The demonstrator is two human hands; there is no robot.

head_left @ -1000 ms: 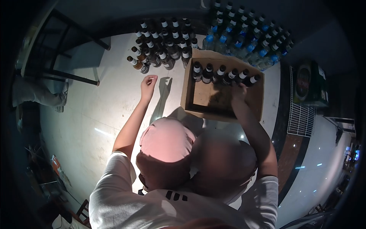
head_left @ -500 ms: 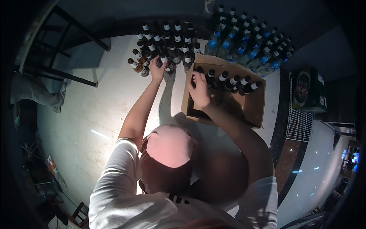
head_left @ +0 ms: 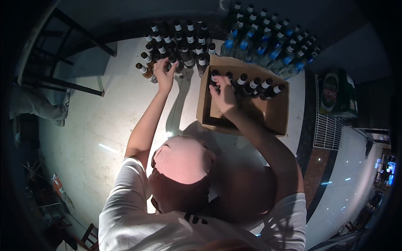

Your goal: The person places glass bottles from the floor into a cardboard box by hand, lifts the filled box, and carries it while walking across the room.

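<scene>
Several dark bottles with white neck labels (head_left: 190,38) stand upright in a group on the pale floor. At the front of that group is my left hand (head_left: 164,75), its fingers apart around the neck area of a bottle; whether it touches the glass is unclear. A cardboard box (head_left: 201,102) holds a row of dark bottles (head_left: 242,79) along its far side. My right hand (head_left: 225,94) is over the box's left part, its fingers curled near the leftmost bottles. What those fingers hold, if anything, is hard to make out.
Green and clear bottles (head_left: 274,54), some with blue labels, stand behind the box. A green carton (head_left: 341,94) rests by a white wire rack (head_left: 328,131) at the right. A dark metal frame (head_left: 79,88) and another person's leg (head_left: 39,104) are at the left.
Over the last second my left hand has moved forward to the loose dark bottles. My right hand has gone from the box's right side to its left side.
</scene>
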